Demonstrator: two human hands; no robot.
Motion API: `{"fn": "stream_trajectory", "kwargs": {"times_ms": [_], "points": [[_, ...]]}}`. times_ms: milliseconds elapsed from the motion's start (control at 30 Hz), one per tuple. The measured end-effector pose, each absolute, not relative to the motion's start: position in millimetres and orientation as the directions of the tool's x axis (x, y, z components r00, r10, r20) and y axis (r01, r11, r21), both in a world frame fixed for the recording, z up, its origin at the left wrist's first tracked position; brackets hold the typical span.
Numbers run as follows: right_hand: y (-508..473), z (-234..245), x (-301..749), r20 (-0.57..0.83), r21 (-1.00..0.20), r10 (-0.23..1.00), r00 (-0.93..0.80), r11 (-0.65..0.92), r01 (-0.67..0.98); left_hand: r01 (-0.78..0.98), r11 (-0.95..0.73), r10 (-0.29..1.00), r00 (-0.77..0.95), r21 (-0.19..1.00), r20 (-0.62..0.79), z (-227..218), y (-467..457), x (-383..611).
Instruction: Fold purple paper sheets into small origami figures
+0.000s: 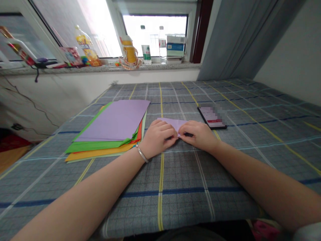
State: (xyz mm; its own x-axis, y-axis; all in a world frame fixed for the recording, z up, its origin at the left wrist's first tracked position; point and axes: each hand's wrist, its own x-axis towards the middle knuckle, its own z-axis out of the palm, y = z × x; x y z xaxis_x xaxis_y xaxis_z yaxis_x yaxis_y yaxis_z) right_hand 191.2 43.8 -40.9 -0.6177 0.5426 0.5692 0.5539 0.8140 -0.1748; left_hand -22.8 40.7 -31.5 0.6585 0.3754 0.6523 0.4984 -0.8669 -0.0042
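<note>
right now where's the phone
In the head view, the phone lies on the checked cloth, right of centre, just beyond the right hand, which holds the purple paper.

Grey plaid cloth (185, 207): matt, woven | small purple paper piece (177, 124): matt, smooth | rectangular multicoloured paper stack (112, 120), near the cloth's left edge: matt | silver metal bangle (142, 154): polished | flat black-edged phone (210, 117): probably glass-fronted, screen partly blurred

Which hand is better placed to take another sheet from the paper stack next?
Probably the left hand: it is beside the paper stack, while the right hand sits farther off, nearer the phone. Both hold the purple paper between them, though.
</note>
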Motion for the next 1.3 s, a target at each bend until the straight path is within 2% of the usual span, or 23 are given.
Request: {"fn": "stream_trajectory", "kwargs": {"times_ms": [233,400,667,1000,1300], "points": [[43.2,-40.7,192.3,0.559,-0.144,0.527,-0.640,0.822,0.551,0.489,-0.869,0.342,0.708,-0.080,0.617,-28.6,39.2,-25.6],[38.5,-38.4,188.2,0.603,-0.093,0.490,-0.630,0.827,0.555,0.497,-0.860,0.315,0.695,-0.115,0.646,-30.0,37.8,-24.0],[34.9,-33.9,181.0,0.667,-0.088,0.425,-0.611,0.860,0.503,0.494,-0.869,0.363,0.678,-0.031,0.639,-31.5,35.7,-23.7],[38.5,-34.9,190.1,0.653,-0.172,0.485,-0.581,0.843,0.511,0.505,-0.862,0.369,0.675,-0.035,0.639,-29.1,36.9,-27.0],[48.6,-36.8,204.7,0.693,-0.215,0.524,-0.495,0.806,0.552,0.503,-0.855,0.453,0.609,0.124,0.651,-27.5,45.2,-37.7]]}}
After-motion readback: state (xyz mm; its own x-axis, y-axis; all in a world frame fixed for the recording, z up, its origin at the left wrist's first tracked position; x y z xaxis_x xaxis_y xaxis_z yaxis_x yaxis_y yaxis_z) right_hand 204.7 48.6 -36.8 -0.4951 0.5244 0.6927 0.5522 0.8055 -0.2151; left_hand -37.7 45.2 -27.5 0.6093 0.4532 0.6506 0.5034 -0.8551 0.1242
